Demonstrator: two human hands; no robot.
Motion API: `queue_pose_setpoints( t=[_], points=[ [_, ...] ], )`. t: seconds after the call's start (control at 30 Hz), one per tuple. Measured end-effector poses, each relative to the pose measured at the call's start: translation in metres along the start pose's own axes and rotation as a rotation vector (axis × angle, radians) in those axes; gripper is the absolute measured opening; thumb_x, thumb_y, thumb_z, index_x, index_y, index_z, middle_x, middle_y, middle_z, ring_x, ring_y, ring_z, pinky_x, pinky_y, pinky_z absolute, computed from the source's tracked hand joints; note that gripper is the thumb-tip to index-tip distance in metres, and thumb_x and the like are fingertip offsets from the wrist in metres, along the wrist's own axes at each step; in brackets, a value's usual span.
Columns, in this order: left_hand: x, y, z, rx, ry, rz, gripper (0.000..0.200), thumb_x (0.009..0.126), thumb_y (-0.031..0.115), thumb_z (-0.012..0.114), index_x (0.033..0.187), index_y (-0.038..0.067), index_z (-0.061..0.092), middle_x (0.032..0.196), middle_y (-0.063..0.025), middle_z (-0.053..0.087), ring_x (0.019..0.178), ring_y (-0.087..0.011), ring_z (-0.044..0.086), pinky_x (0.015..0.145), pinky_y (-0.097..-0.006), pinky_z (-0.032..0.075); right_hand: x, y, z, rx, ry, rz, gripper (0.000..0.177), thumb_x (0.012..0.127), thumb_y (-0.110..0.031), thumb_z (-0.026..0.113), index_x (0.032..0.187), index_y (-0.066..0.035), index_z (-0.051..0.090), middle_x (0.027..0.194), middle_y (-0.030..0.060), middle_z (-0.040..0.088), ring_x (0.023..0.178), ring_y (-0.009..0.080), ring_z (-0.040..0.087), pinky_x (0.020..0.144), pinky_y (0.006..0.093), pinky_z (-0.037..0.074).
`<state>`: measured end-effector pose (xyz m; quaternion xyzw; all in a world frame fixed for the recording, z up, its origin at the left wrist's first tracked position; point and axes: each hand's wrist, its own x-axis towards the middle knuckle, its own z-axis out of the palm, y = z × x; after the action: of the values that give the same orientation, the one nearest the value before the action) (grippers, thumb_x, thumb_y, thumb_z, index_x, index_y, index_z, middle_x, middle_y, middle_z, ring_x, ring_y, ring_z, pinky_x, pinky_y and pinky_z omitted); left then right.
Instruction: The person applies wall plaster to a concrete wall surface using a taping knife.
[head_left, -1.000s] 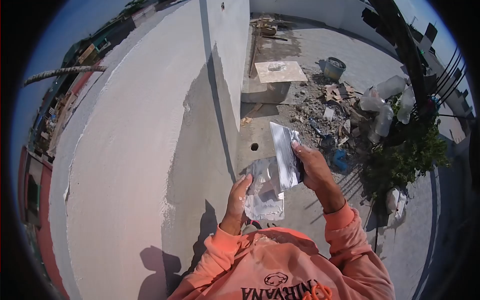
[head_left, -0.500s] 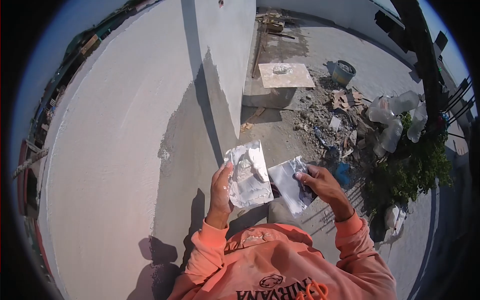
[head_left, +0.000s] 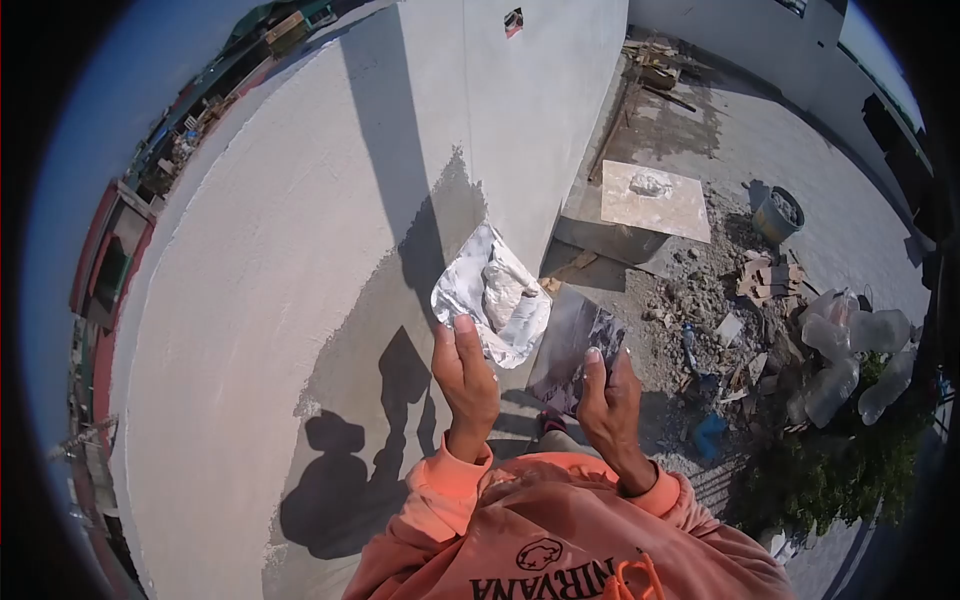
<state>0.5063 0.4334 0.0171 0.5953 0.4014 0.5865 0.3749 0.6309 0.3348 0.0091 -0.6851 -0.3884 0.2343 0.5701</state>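
Note:
My left hand grips the lower edge of a thin, flat putty blade, its thumb on the face. A thick lump of white putty lies on that blade. In my right hand is a second flat putty blade, greyish and smeared, pinched along its right side. The two blades are close together, the right one slightly lower. To the left stands a wall, pale over most of its face, with a darker grey patch nearest my hands.
A pale board with a heap of white putty rests on a support ahead. Beyond it stands a bucket. Rubble, clear plastic bottles and a leafy plant lie to the right.
My view has swung left toward the wall. Both hands have raised the blades, and the left blade has turned and tilted. The right blade now points more upward.

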Motion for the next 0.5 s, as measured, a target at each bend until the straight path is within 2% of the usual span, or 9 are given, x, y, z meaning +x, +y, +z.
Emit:
queue_pose_setpoints(
  t=[0.13, 0.27, 0.37, 0.47, 0.5],
  points=[
    [-0.006, -0.009, 0.003, 0.180, -0.024, 0.128, 0.033, 0.103, 0.017, 0.039, 0.118, -0.007, 0.056, 0.100, -0.0128, 0.063, 0.087, -0.0185, 0.056, 0.078, -0.0300, 0.044, 0.021, 0.003, 0.013, 0.105, -0.061, 0.032, 0.021, 0.100, -0.017, 0.047, 0.094, 0.002, 0.052, 0.065, 0.0068, 0.054, 0.057, 0.0130, 0.050, 0.053, 0.0318, 0.042],
    [-0.002, -0.020, -0.001, 0.229, -0.039, 0.151, 0.033, 0.102, 0.016, 0.040, 0.119, -0.007, 0.056, 0.098, -0.0138, 0.064, 0.084, -0.0196, 0.058, 0.075, -0.0311, 0.045, 0.038, 0.001, 0.031, 0.096, -0.058, -0.039, 0.021, 0.099, -0.017, 0.048, 0.095, 0.003, 0.054, 0.063, 0.0080, 0.053, 0.056, 0.0118, 0.049, 0.052, 0.0310, 0.041],
    [0.000, -0.025, -0.004, 0.260, -0.049, 0.116, 0.032, 0.102, 0.016, 0.041, 0.119, -0.006, 0.056, 0.094, -0.0147, 0.066, 0.081, -0.0208, 0.061, 0.072, -0.0323, 0.046, 0.044, 0.009, 0.038, 0.135, -0.110, -0.006, 0.020, 0.100, -0.018, 0.047, 0.102, 0.000, 0.057, 0.071, 0.0015, 0.052, 0.063, 0.0084, 0.044, 0.056, 0.0279, 0.038],
    [0.001, -0.036, -0.011, 0.304, -0.054, 0.142, 0.031, 0.101, 0.016, 0.041, 0.119, -0.005, 0.057, 0.091, -0.0160, 0.067, 0.077, -0.0230, 0.063, 0.069, -0.0340, 0.047, 0.052, 0.010, 0.044, 0.160, -0.177, 0.156, 0.022, 0.100, -0.019, 0.048, 0.102, 0.000, 0.058, 0.072, 0.0001, 0.052, 0.064, 0.0082, 0.044, 0.057, 0.0284, 0.039],
    [0.004, -0.039, -0.012, 0.312, -0.055, 0.165, 0.031, 0.101, 0.015, 0.042, 0.119, -0.005, 0.057, 0.090, -0.0165, 0.067, 0.076, -0.0238, 0.064, 0.068, -0.0346, 0.048, 0.054, 0.009, 0.048, 0.161, -0.179, 0.136, 0.022, 0.100, -0.019, 0.048, 0.101, 0.000, 0.058, 0.072, -0.0004, 0.052, 0.064, 0.0080, 0.044, 0.057, 0.0280, 0.039]
  ],
)
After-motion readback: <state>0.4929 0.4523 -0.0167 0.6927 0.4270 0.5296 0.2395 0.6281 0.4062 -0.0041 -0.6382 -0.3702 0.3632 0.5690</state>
